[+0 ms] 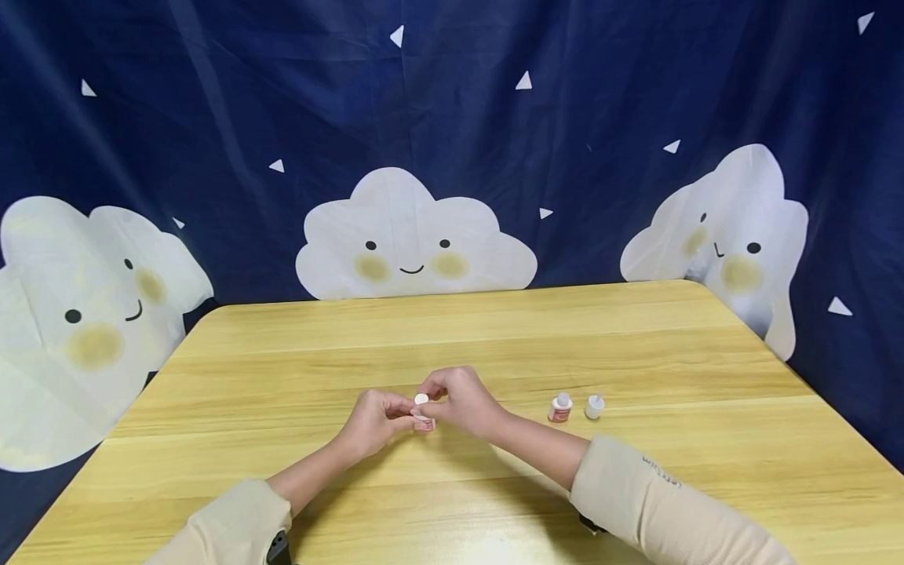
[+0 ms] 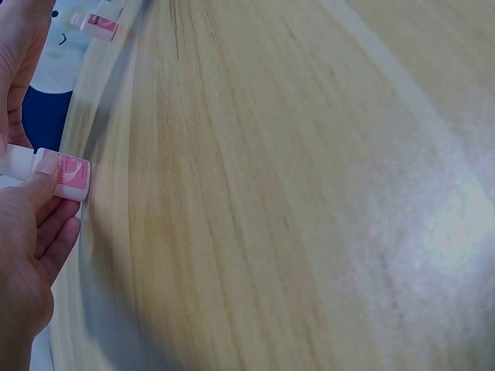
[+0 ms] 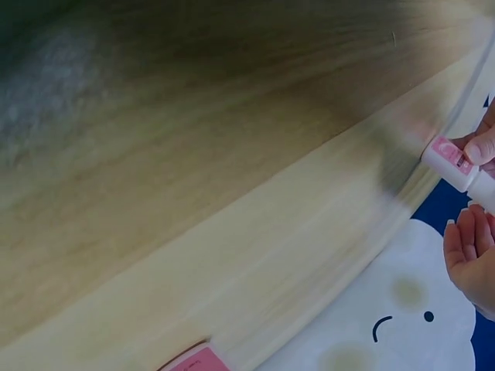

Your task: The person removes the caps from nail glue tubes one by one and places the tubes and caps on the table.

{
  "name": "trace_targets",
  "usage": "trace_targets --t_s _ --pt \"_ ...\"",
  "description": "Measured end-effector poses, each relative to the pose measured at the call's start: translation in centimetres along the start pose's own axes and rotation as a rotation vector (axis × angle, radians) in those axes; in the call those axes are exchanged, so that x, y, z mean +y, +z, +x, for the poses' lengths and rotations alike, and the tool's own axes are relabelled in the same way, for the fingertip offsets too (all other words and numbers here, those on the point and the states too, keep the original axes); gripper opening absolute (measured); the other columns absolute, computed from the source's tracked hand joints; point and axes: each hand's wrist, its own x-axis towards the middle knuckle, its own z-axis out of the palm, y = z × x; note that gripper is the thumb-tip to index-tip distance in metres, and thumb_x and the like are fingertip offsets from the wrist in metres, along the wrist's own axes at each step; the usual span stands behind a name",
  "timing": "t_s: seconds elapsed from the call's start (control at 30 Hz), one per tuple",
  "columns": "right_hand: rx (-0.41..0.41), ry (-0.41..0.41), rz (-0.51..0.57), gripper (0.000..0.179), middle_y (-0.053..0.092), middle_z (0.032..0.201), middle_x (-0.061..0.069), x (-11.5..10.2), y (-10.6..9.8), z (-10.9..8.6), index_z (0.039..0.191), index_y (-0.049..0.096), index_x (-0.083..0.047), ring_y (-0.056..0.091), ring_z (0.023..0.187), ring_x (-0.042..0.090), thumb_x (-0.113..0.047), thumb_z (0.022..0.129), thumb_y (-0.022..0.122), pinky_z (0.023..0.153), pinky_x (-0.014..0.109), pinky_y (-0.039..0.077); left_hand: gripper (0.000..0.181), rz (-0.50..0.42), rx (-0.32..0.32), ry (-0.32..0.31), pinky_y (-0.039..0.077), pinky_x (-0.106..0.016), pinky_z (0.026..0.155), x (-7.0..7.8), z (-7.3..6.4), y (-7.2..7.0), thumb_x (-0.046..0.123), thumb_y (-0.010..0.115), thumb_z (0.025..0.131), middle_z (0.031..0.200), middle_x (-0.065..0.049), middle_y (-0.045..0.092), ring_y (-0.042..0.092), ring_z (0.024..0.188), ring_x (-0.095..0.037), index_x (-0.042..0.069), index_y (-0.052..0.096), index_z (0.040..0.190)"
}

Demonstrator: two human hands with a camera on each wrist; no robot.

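Observation:
My left hand point(image 1: 374, 424) pinches a small white bottle with a pink label point(image 2: 73, 176), its thumb lying over the label in the left wrist view. A tall white cap point(image 2: 17, 162) sits at the top of this bottle. My right hand point(image 1: 462, 400) grips the cap between thumb and fingers. In the head view the hands hide most of the bottle, and only its label's lower part shows under the fingers. The right wrist view shows the bottle point(image 3: 447, 164) tilted, with the right hand point(image 3: 473, 251) beside the cap.
To the right stands a second small pink-labelled bottle point(image 1: 559, 409), uncapped, its narrow top exposed. A loose white cap point(image 1: 595, 406) is next to it. Everything is on a wooden table point(image 1: 297, 345). Behind hangs a dark blue curtain point(image 1: 459, 118) with white clouds.

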Motion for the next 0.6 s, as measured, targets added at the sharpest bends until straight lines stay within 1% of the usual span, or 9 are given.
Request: trace_targets --t_s 0.1,0.27,0.4,0.6 --pt "0.033 0.004 -0.003 0.009 0.07 0.072 0.009 -0.06 0.08 -0.12 0.077 0.069 0.0 0.062 0.065 0.009 -0.005 0.075 0.076 0.06 0.011 0.049 0.014 -0.003 0.0 -0.008 0.057 -0.023 0.067 -0.01 -0.02 0.0 0.003 0.069 0.08 0.084 -0.019 0.071 0.071 0.074 -0.014 -0.007 0.07 0.089" --pt "0.062 0.004 0.005 0.009 0.07 0.07 0.009 -0.11 0.21 -0.18 0.075 0.07 0.0 0.06 0.061 0.007 -0.005 0.074 0.077 0.056 0.011 0.048 0.014 -0.001 -0.002 -0.012 0.057 -0.022 0.068 0.04 -0.01 -0.05 0.004 0.069 0.08 0.085 -0.018 0.071 0.071 0.075 -0.014 -0.006 0.071 0.09" --pt "0.066 0.008 0.01 0.007 0.071 0.071 0.01 -0.17 0.25 -0.17 0.075 0.071 0.001 0.062 0.061 0.009 -0.004 0.074 0.076 0.055 0.011 0.048 0.015 -0.004 -0.009 0.0 0.057 -0.022 0.068 0.02 -0.01 -0.06 0.004 0.068 0.081 0.085 -0.019 0.071 0.071 0.075 -0.013 -0.007 0.07 0.091" --pt "0.047 0.016 0.006 0.005 0.071 0.072 0.011 -0.25 0.21 -0.1 0.076 0.071 0.001 0.063 0.062 0.011 -0.002 0.075 0.074 0.054 0.011 0.048 0.016 0.005 -0.003 -0.01 0.057 -0.021 0.067 0.15 0.04 -0.12 0.006 0.07 0.08 0.084 -0.017 0.072 0.071 0.074 -0.013 -0.005 0.072 0.09"
